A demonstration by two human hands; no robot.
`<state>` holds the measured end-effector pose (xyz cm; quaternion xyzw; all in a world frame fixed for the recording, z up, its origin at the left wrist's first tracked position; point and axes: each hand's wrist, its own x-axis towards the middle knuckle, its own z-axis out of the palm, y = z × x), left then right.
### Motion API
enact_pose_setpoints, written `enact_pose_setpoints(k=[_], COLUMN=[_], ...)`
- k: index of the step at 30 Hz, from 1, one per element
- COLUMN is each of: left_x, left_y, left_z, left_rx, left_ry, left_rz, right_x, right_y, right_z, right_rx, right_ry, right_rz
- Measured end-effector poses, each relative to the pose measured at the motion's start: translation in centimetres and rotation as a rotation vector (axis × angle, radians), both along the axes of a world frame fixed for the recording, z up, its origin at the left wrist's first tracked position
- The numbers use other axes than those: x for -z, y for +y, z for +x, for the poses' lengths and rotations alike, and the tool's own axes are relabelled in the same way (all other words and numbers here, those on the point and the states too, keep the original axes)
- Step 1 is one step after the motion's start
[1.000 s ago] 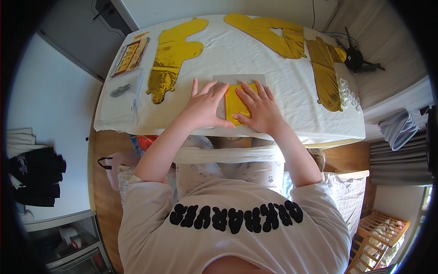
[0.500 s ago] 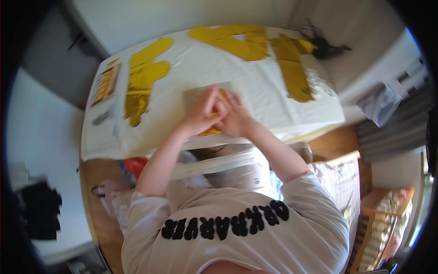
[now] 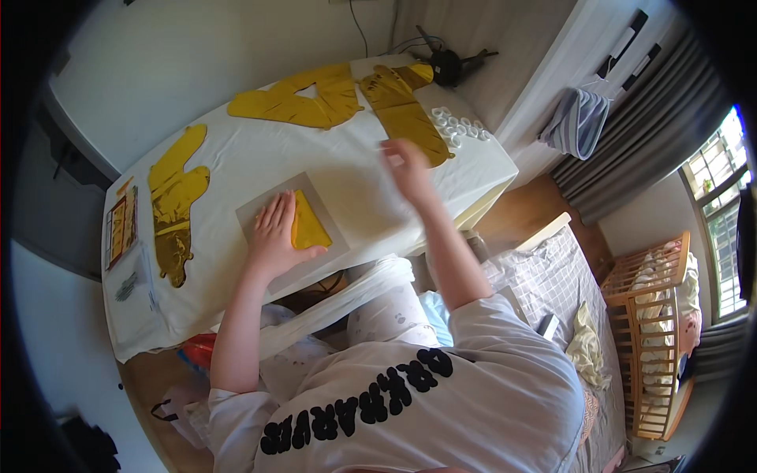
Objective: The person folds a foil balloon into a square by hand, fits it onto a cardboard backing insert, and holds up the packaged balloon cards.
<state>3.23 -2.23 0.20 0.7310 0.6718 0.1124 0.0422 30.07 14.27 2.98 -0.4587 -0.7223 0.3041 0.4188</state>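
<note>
My left hand [image 3: 274, 233] lies flat with fingers stretched out on a folded gold foil piece [image 3: 312, 224], which rests on a grey square board [image 3: 303, 183] near the table's front edge. Raised to the right of the board, my right hand [image 3: 408, 169] is smeared by motion; its fingers look loosely apart, and nothing shows in them. Just beyond it lies a flat gold foil balloon [image 3: 406, 114], with several small white rings [image 3: 465, 130] beside it. Another flat foil balloon [image 3: 335, 93] lies at the back, and one more [image 3: 175, 193] to the left.
The table bears a white cloth [image 3: 229, 169]. A black antenna device [image 3: 447, 68] stands at its back right corner. Printed packets [image 3: 122, 225] lie at the left end. Behind me on the right are a checked bed [image 3: 544, 272] and a wooden crib [image 3: 639, 315].
My hands were together over the foil; now the right has lifted away to the right, and the left lies flat on it. The view has turned to the right.
</note>
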Motion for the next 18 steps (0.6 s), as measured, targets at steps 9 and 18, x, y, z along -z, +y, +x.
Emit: enact_pose_setpoints(k=[9, 18], left_x=[-1.3, -1.3], left_y=[-0.2, -0.6], left_z=[0.7, 0.8], left_rx=[-0.034, -0.015], left_ry=[-0.035, -0.157], left_rz=[0.025, 0.073], right_x=[1.8, 0.6], right_y=[8.4, 5.8], right_z=[13.7, 11.0], right_rx=[0.455, 0.517], right_ry=[-0.746, -0.453], right_rz=[0.244, 0.321])
